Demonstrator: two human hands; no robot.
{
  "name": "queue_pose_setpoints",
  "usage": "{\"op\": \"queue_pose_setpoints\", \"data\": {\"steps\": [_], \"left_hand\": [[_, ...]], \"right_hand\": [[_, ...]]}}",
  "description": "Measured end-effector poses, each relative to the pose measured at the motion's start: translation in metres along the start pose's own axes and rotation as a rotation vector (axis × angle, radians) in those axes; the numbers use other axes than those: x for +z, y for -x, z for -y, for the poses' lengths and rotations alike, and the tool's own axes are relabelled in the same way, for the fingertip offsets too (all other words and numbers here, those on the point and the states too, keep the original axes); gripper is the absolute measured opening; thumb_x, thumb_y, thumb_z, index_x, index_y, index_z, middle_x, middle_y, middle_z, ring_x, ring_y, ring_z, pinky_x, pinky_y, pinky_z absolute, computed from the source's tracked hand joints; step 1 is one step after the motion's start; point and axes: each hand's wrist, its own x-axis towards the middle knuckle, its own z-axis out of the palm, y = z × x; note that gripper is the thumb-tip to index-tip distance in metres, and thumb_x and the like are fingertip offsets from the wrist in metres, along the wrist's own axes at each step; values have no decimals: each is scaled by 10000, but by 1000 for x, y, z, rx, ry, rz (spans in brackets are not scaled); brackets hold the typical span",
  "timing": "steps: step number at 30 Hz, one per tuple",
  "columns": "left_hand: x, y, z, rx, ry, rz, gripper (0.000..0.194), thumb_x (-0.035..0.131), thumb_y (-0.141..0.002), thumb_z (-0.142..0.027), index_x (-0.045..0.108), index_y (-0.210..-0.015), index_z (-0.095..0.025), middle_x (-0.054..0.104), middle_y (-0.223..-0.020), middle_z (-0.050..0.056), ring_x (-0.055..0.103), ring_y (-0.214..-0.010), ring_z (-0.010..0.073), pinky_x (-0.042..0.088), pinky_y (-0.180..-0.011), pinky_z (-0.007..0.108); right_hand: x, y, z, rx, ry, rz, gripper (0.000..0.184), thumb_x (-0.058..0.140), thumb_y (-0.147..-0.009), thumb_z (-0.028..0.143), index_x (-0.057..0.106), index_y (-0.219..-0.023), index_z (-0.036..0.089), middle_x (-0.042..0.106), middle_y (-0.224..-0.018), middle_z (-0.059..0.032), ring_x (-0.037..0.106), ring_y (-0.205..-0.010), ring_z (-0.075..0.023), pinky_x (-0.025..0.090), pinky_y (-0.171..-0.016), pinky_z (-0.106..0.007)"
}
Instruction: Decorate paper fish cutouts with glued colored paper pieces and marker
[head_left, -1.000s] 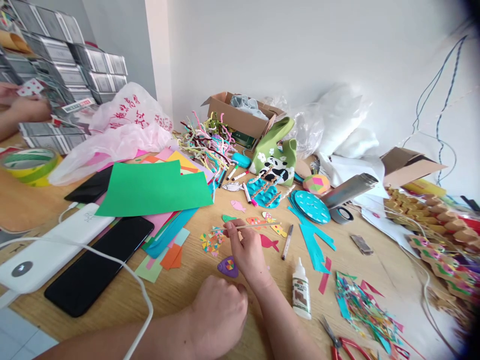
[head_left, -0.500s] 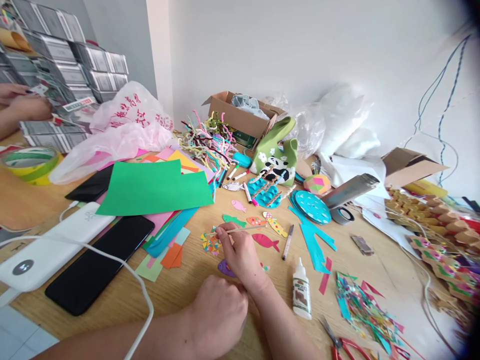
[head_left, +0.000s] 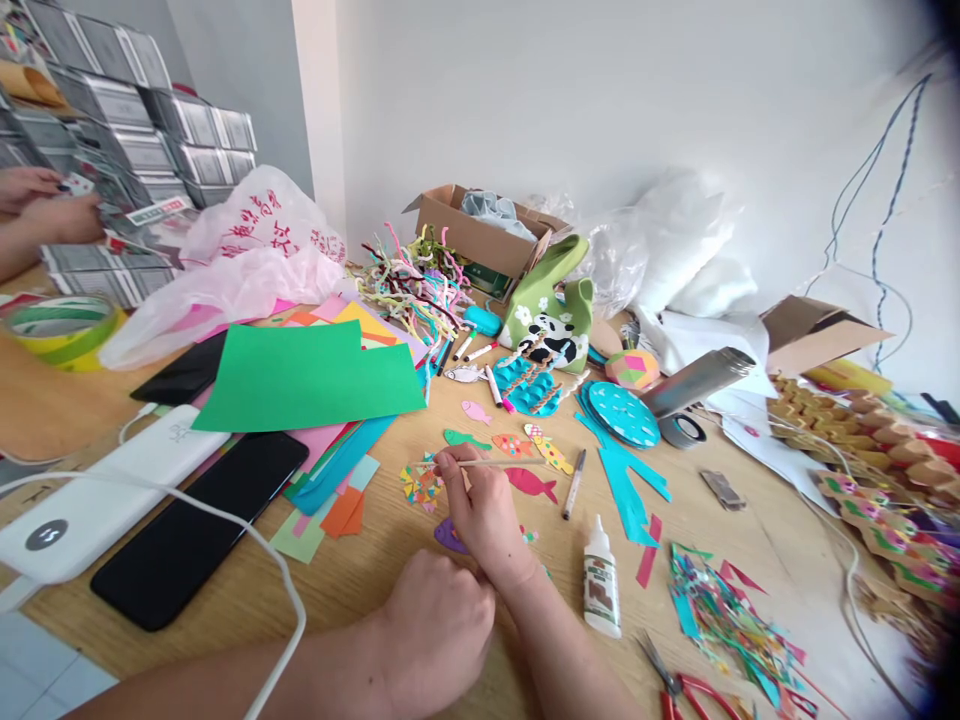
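A thin wooden stick [head_left: 510, 462] is pinched between the thumb and fingers of my right hand [head_left: 480, 505]. Its left tip hangs at the small heap of coloured paper bits [head_left: 420, 487]. My left hand [head_left: 435, 620] is closed in a fist just below the right wrist; anything inside it is hidden. Around the right hand lie paper fish: a green one [head_left: 466, 440], an orange spotted one [head_left: 512, 444], a yellow one [head_left: 551, 450] and a red one [head_left: 532, 485]. A purple fish [head_left: 450, 535] is partly covered by my right hand.
Right of my hands are a pen [head_left: 575, 485], a white glue bottle [head_left: 601, 580], red-handled scissors [head_left: 679, 685] and paper scraps [head_left: 731, 620]. On the left lie green paper [head_left: 315, 375], a black phone [head_left: 199, 530] and a power bank [head_left: 97, 500] with its cable. Another person's hands [head_left: 56, 210] work far left.
The stick has tilted to lie more level, and its right end reaches slightly further right. My right hand has barely shifted; the left fist stays in place.
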Motion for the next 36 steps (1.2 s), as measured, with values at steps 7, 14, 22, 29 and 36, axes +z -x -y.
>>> {"op": "queue_pose_setpoints", "data": {"steps": [7,14,22,29,36], "left_hand": [[2,1,0,19,-14,-37,233,490,-819,-75,708,-886,-120,742,-782,123,717,-679,263,505,-552,341],[-1,0,0,36,15,0,221,516,-815,-76,731,-848,-114,751,-786,122,719,-692,267,484,-541,336],[1,1,-1,20,12,-16,204,527,-819,-79,726,-833,-118,745,-769,125,714,-687,266,484,-555,332],[0,1,1,22,-12,-28,224,493,-820,-66,695,-905,-111,739,-800,121,711,-683,252,487,-552,323],[1,2,-1,2,-2,-46,184,498,-837,-90,668,-904,-118,722,-745,110,705,-652,251,478,-547,315]], "right_hand": [[-1,-2,2,14,7,63,302,402,-1014,280,629,-832,198,714,-793,-54,657,-725,-185,455,-695,-275],[3,-2,5,5,50,131,303,408,-1012,250,612,-792,204,710,-784,-57,658,-732,-185,451,-737,-283],[3,0,3,18,-22,43,298,393,-1008,268,613,-816,207,714,-778,-58,672,-733,-191,467,-717,-285],[-4,-4,1,82,-111,-34,378,374,-1016,340,610,-757,198,716,-783,-77,687,-708,-186,492,-657,-284],[-9,-8,0,244,-316,-101,453,437,-989,523,622,-737,197,690,-702,-50,668,-633,-170,502,-606,-271]]}}
